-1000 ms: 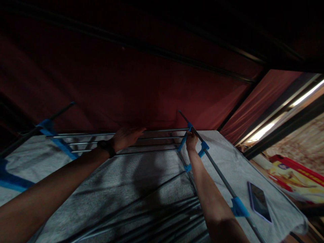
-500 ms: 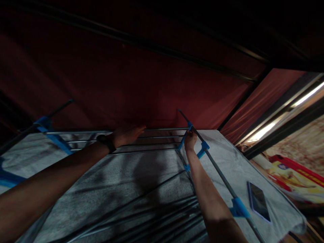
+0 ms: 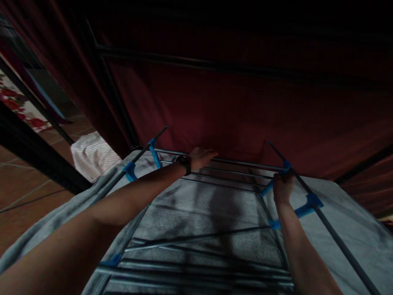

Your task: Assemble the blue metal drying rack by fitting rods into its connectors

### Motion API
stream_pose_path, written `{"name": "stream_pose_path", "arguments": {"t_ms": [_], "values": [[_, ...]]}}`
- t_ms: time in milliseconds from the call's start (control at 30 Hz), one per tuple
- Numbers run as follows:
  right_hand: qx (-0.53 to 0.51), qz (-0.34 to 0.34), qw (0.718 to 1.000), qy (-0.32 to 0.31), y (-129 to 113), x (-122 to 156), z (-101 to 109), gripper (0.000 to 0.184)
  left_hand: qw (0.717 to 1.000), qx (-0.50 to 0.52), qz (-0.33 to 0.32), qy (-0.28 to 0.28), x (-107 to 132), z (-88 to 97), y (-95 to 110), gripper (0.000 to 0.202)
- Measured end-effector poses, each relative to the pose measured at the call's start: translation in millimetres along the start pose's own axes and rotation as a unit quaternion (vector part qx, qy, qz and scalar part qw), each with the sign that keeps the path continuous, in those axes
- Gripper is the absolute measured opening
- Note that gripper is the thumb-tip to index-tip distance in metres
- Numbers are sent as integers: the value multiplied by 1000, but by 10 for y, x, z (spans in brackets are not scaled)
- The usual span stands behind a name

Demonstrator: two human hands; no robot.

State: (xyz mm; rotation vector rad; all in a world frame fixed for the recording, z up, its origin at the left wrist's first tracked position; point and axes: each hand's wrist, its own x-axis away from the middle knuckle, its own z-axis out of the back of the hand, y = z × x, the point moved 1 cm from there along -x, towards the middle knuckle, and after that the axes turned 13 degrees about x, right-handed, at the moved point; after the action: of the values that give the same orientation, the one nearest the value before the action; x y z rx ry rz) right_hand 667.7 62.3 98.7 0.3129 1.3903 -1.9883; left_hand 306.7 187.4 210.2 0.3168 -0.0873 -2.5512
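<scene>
A metal drying rack (image 3: pixel 215 162) with grey rods and blue plastic joints stretches away from me, with a grey towel (image 3: pixel 199 209) spread over it. My left hand (image 3: pixel 201 157), a dark watch on its wrist, lies flat with fingers stretched over the far rods. My right hand (image 3: pixel 283 186) is closed round the rack's frame at a blue joint (image 3: pixel 287 166) on the far right corner.
A dark red curtain (image 3: pixel 233 110) hangs right behind the rack. At the left are a tiled floor (image 3: pixel 27 184), a striped white cloth (image 3: pixel 92 153) and dark poles. A second blue bracket (image 3: pixel 308 205) sits on the right rail.
The view has swung to the left: the phone and bright strip at the right are out of sight, the floor and striped cloth appear. Both hands keep their places on the rack.
</scene>
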Motion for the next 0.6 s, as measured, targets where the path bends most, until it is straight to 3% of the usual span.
{"name": "stream_pose_path", "arguments": {"t_ms": [100,200,267,333,467,600], "values": [[-5,-30,1000,-9,-58,10,38,39,999,-33,10,-19,140,113,-218,48],[38,-25,999,8,-159,189,115,52,997,-56,37,-34,335,235,-471,40],[69,24,997,22,-302,392,165,53,996,-62,47,-38,468,327,-612,33],[93,125,988,17,-533,588,177,49,996,-60,57,-39,569,412,-710,26],[177,346,920,-45,-1111,735,27,47,996,-49,61,-52,630,491,-782,23],[254,458,838,-155,-1415,604,-216,42,996,7,62,-65,636,511,-818,17]]}}
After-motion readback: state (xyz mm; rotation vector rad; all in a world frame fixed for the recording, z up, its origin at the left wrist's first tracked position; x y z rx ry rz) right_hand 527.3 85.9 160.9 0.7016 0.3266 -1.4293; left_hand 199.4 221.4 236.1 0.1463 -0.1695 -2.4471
